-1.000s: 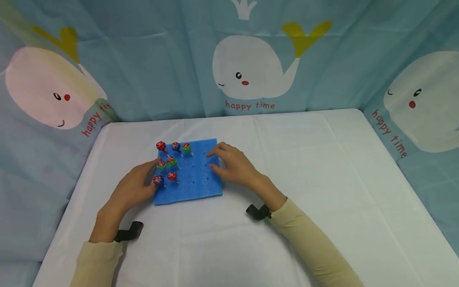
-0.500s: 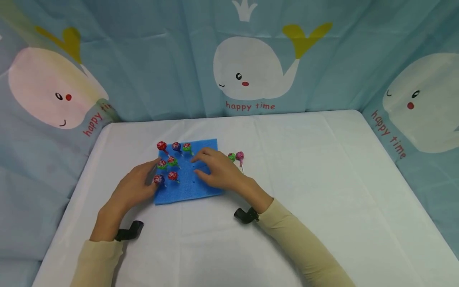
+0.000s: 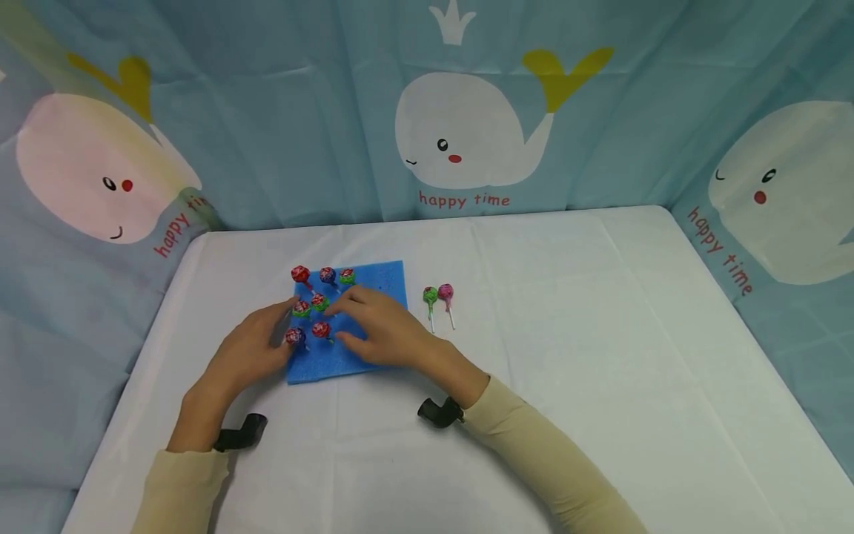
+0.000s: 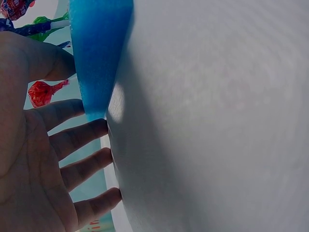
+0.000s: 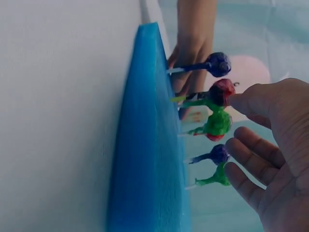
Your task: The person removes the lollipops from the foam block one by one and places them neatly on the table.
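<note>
Block (image 3: 320, 371), blue, flat on the white table (image 3: 600, 334), left of its middle; seven lollipops upright in its top. Back row: one red lollipop (image 3: 300, 274), one blue lollipop (image 3: 328, 274), one green lollipop (image 3: 347, 277). Middle row: two green-and-red lollipops (image 3: 320, 302), side by side. Front row: one dark blue lollipop (image 3: 296, 337) at the left edge, one small red lollipop (image 3: 322, 329) beside it. Left hand (image 3: 247, 347): at the block's left edge, thumb and index finger apart, their tips against the foam; remaining fingers extended and spread, contact with the table unclear; nothing enclosed in the grip. Right hand (image 3: 387, 328): over the block, palm side down, thumb and fingers well parted, grasping nothing; thumb tip just beside the small red lollipop, index tip just beside the right-hand lollipop of the middle row; whether either touches cannot be told. Loose, right of the block: one light green lollipop (image 3: 430, 295) and one pink lollipop (image 3: 446, 292), lying close together, sticks toward the person. Sleeves (image 3: 547, 456), beige, a pair. Backdrop (image 3: 287, 148), pale blue, printed with whales.
</note>
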`<action>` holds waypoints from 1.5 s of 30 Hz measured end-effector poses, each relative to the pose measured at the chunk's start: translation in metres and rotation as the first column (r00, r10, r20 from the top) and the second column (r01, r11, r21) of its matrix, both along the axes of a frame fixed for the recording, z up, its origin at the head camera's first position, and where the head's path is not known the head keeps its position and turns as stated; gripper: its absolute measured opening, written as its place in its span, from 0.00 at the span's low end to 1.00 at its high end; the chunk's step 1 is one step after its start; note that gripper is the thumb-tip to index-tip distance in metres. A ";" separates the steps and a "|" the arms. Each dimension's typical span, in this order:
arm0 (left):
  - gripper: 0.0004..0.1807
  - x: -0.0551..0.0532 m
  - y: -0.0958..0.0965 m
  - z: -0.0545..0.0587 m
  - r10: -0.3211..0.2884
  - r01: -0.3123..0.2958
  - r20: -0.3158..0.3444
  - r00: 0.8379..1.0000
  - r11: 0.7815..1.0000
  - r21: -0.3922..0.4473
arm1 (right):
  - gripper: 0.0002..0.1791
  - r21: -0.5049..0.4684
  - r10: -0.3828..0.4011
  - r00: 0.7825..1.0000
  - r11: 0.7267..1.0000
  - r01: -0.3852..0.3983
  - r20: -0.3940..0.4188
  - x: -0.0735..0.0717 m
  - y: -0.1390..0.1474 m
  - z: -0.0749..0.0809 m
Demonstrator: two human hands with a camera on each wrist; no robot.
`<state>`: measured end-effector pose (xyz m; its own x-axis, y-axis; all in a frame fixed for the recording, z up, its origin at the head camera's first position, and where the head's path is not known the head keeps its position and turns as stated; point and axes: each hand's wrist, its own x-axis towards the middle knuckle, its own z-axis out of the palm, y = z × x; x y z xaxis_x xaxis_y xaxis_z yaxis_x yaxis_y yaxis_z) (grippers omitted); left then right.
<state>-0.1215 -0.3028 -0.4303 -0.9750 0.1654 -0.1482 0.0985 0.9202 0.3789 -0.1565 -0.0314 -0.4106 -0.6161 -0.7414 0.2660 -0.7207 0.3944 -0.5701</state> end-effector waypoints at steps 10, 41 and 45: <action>0.41 0.002 -0.002 -0.001 0.011 -0.011 0.000 1.000 1.000 0.006 | 0.17 -0.021 0.036 0.998 0.999 -0.037 -0.054 0.007 -0.007 -0.004; 0.40 0.005 -0.003 -0.002 -0.001 0.001 -0.051 0.999 1.000 0.006 | 0.13 -0.083 0.020 0.996 0.996 -0.027 -0.082 0.016 -0.023 -0.018; 0.40 0.003 -0.002 -0.003 -0.001 0.001 -0.059 0.998 1.000 0.005 | 0.11 -0.114 0.016 0.994 0.993 -0.029 -0.109 0.013 -0.021 -0.020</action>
<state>-0.1180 -0.3047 -0.4334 -0.9819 0.1671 -0.0894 0.1219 0.9182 0.3769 -0.1432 -0.0520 -0.4309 -0.5627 -0.7154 0.4142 -0.7884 0.3137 -0.5292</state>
